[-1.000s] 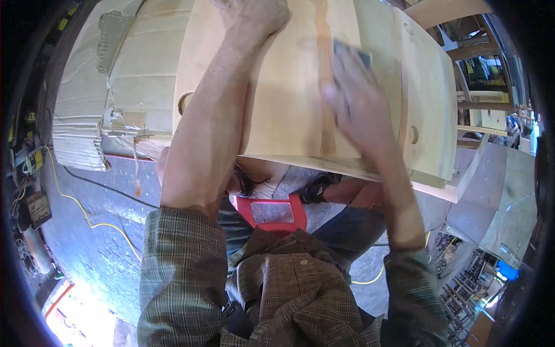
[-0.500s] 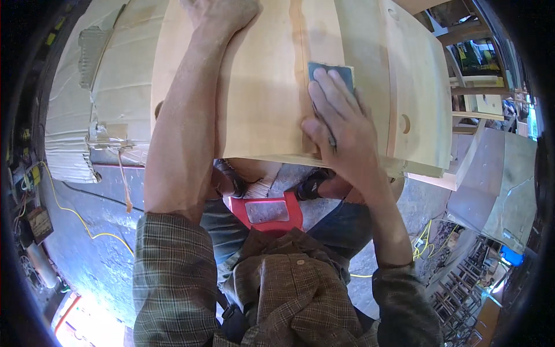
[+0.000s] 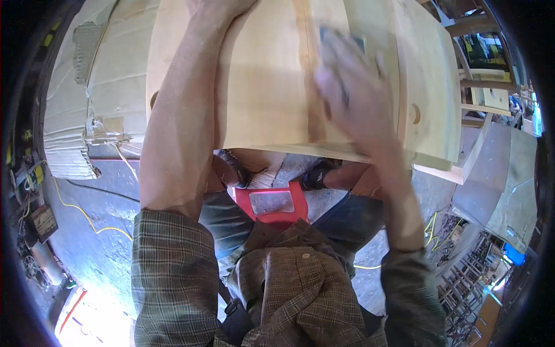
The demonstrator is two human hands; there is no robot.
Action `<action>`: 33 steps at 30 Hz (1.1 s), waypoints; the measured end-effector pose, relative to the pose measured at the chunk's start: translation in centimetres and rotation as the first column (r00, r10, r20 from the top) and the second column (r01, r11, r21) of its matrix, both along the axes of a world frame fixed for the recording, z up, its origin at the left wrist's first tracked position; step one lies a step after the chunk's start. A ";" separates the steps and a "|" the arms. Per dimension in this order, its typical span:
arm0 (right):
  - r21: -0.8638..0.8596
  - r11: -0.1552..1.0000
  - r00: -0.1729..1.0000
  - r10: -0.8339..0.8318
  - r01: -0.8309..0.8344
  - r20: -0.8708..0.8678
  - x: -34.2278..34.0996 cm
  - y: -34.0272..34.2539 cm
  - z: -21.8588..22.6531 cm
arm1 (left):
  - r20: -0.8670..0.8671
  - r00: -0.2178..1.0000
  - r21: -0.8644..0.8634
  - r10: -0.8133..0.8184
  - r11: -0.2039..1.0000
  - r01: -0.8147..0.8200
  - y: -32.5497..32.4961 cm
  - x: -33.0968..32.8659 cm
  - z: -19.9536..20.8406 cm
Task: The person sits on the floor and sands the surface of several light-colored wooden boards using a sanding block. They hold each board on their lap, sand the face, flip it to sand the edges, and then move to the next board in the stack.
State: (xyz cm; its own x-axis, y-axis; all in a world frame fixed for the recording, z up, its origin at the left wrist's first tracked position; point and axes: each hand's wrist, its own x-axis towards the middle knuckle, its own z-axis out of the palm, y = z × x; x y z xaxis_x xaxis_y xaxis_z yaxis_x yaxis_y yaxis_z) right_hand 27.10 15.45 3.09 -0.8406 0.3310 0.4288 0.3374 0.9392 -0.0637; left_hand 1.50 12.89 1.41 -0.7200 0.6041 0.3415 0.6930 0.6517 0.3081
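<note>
Cardboard beside the pale wooden panel, head view, presumably cushions it. Left hand, cropped above, apparently braces the panel; its grip cannot be told. Right hand, blurred, holds a dark pad under extended fingers against the panel, likely spreading pressure.

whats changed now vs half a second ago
The right hand and the dark block under its fingers have moved farther up the pale wooden panel, away from the person; both are now blurred. Nothing was visibly taken hold of or let go. The left hand stays at the panel's upper left, partly out of view.
</note>
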 end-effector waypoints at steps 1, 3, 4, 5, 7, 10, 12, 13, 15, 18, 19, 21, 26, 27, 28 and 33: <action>0.010 1.000 0.999 0.001 -0.001 -0.036 -1.5 1.9 -0.2 | 0.029 0.999 0.000 -0.023 1.000 0.023 -0.3 0.4 0.2; -0.193 0.978 0.994 -0.092 0.078 -0.063 -6.4 4.9 1.2 | 0.071 0.997 0.003 -0.021 1.000 0.020 -2.2 0.5 2.0; -0.113 0.993 0.996 -0.048 0.039 -0.077 -7.3 6.1 0.5 | 0.045 0.999 0.016 -0.007 1.000 0.007 -2.3 0.3 1.7; -0.005 0.999 0.996 -0.050 0.049 -0.071 -6.6 7.9 -0.7 | 0.036 0.998 0.058 -0.043 0.997 0.041 -0.7 0.7 0.1; -0.058 0.998 0.998 -0.015 0.012 -0.062 -6.0 6.9 -1.9 | -0.019 1.000 0.071 -0.014 0.997 0.016 -0.8 -0.4 -0.6; -0.043 0.998 0.999 0.040 -0.039 0.030 0.8 -1.5 0.3 | -0.042 0.999 0.063 0.004 0.998 -0.001 -0.7 -0.7 -1.3; -0.072 0.997 0.996 0.025 -0.019 0.082 2.5 -4.4 1.4 | -0.028 1.000 0.031 0.004 1.000 -0.003 -1.1 -0.1 -0.2; -0.091 0.996 0.994 0.013 -0.003 0.106 2.7 -5.2 1.6 | -0.009 1.000 0.031 0.005 1.000 -0.005 -1.2 -0.1 0.1; 0.004 0.997 0.997 0.075 -0.075 -0.029 -1.1 -0.5 0.6 | 0.021 1.000 0.037 -0.011 0.999 0.010 -1.2 0.1 0.7; -0.250 0.948 0.965 -0.145 0.198 0.217 -8.4 5.3 2.8 | -0.010 1.000 0.059 -0.030 0.998 0.030 -0.5 -0.3 0.1; -0.262 0.947 0.969 -0.131 0.186 0.211 -9.7 6.2 3.3 | -0.031 0.999 0.072 -0.027 0.997 0.029 -0.6 -0.3 0.0; -0.295 0.953 0.998 -0.064 0.070 0.029 -8.5 5.4 1.3 | -0.059 0.998 0.095 -0.016 0.995 0.022 -1.0 -0.3 -0.4; -0.203 0.979 0.983 0.026 0.012 0.181 2.7 -5.7 2.0 | -0.084 0.996 0.081 0.020 0.997 -0.014 -0.8 -0.8 -1.0; -0.202 0.979 0.982 0.044 -0.006 0.184 2.8 -5.7 2.1 | -0.119 0.992 0.087 0.033 0.996 -0.023 -1.1 -0.4 -0.8; -0.201 0.979 0.980 0.063 -0.025 0.187 2.8 -5.7 2.1 | -0.071 0.997 0.062 0.029 0.998 -0.024 -1.2 -0.2 -0.4; -0.184 0.978 0.994 0.083 -0.094 -0.066 -6.9 2.9 0.9 | 0.023 0.999 0.029 -0.029 0.999 0.029 -0.1 0.2 0.8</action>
